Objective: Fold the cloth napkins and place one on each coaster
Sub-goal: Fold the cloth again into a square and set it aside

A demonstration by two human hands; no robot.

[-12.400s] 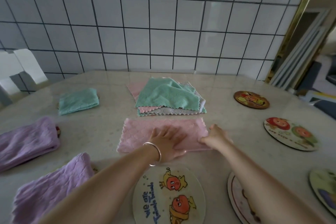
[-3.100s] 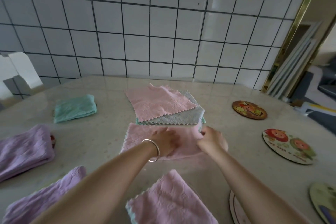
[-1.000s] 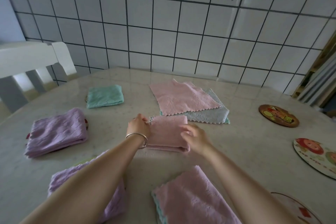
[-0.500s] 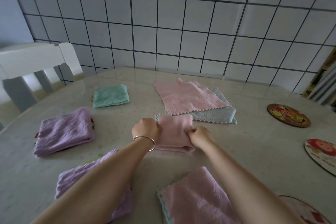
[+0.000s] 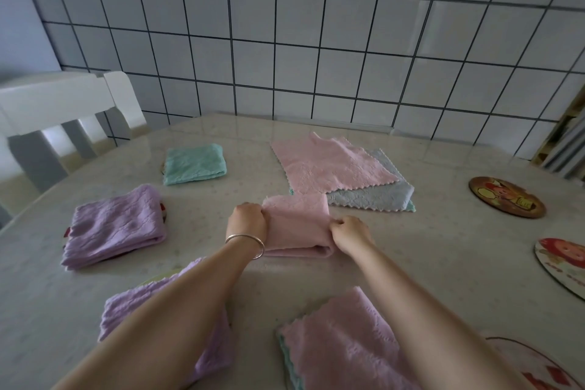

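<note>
Left hand (image 5: 247,221): ours, closed on the left edge of the folded pink napkin (image 5: 297,225), fingers curled over the cloth; a silver bangle (image 5: 245,242) sits on the wrist.
Right hand (image 5: 349,234): ours, fingertips pinched on the right edge of the same napkin.
Folded pink napkin: lies on the table (image 5: 443,247) between our two hands, in several layers with the fold toward us, just in front of the unfolded stack.
Unfolded stack: a flat pink cloth (image 5: 329,168) on top of a grey cloth (image 5: 380,196), with a green edge (image 5: 410,206) showing at the right corner beneath.
Green napkin (image 5: 193,163): folded, far left; a sliver of something round shows at its left edge, but we cannot tell what it is.
Purple napkin, left (image 5: 114,228): folded, on a coaster whose rim (image 5: 162,210) peeks out at the right side.
Purple napkin, near (image 5: 215,351): folded, partly under our left forearm.
Pink napkin, near (image 5: 342,342): folded, at the bottom centre, green layer at its left edge.
Bare coasters: a brown round one (image 5: 506,201) at far right; a pale one with a red figure (image 5: 560,266) at the right edge; another (image 5: 535,367) at the lower right corner.
Surroundings: white chair (image 5: 57,111) at left, tiled wall (image 5: 316,41) behind.
</note>
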